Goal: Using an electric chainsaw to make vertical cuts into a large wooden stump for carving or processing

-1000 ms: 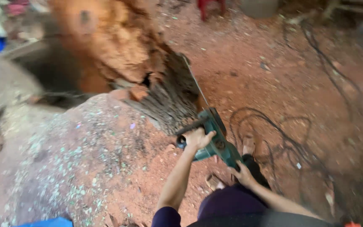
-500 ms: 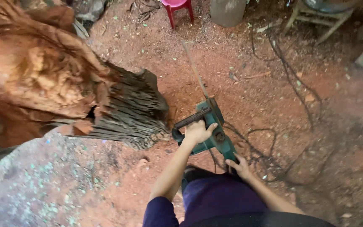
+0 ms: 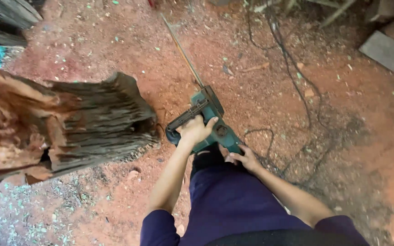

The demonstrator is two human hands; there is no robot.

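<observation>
Gripping a green electric chainsaw with both hands, the person stands over red, sawdust-strewn ground. Their left hand is wrapped tight around the black front handle, knuckles up, fingers curled fully over the bar. Their right hand is closed on the rear grip at the saw's back end, close against a dark purple trouser leg. The saw sits near the middle of the scene, its thin guide bar pointing away toward eleven o'clock, tip held above the dirt and touching no wood. At nine o'clock from the saw lies a big weathered stump, grey and ridged on its near end, orange and rotten further left; its edge comes just beside the left hand. A black power cord snakes across the ground from one o'clock down toward the saw's rear. A grey block rests at two o'clock, well apart.
</observation>
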